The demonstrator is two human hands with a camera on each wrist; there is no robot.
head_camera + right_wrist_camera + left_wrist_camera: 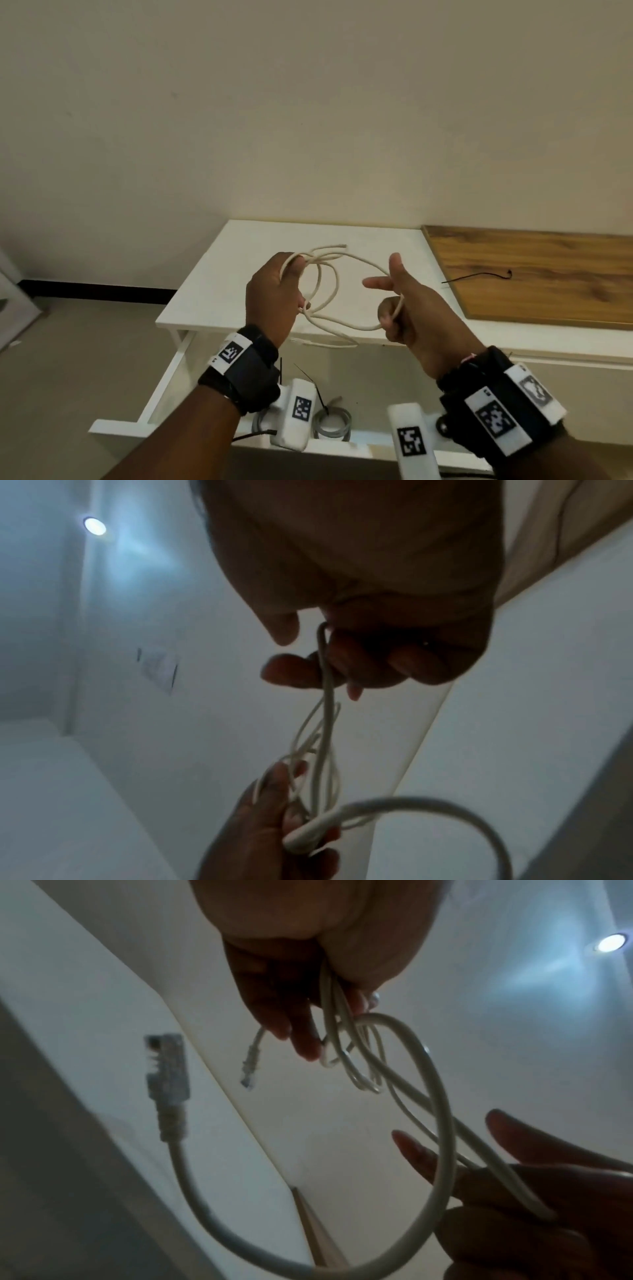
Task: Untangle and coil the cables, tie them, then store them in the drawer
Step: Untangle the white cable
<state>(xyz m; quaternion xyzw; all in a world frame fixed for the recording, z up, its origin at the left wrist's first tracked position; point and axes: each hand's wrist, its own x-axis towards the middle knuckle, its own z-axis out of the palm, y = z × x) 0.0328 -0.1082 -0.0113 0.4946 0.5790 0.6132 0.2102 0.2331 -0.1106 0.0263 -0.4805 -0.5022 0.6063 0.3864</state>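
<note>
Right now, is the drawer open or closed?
Open. The drawer sticks out below the white table, and a tied grey cable coil lies inside.

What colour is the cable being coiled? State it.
Cream-white round cable, held by both hands; clearest in the head view.

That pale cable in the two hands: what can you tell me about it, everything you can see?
The cable is thin, cream-white and looks rubbery. It hangs in the air above the white table, wound into several loose loops. The left hand grips the gathered loops, while the right hand holds one wider loop with curled fingers. One end sticks out past the left hand. The left wrist view shows a clear plastic network plug on a dangling end. No tie is visible on it.
</note>
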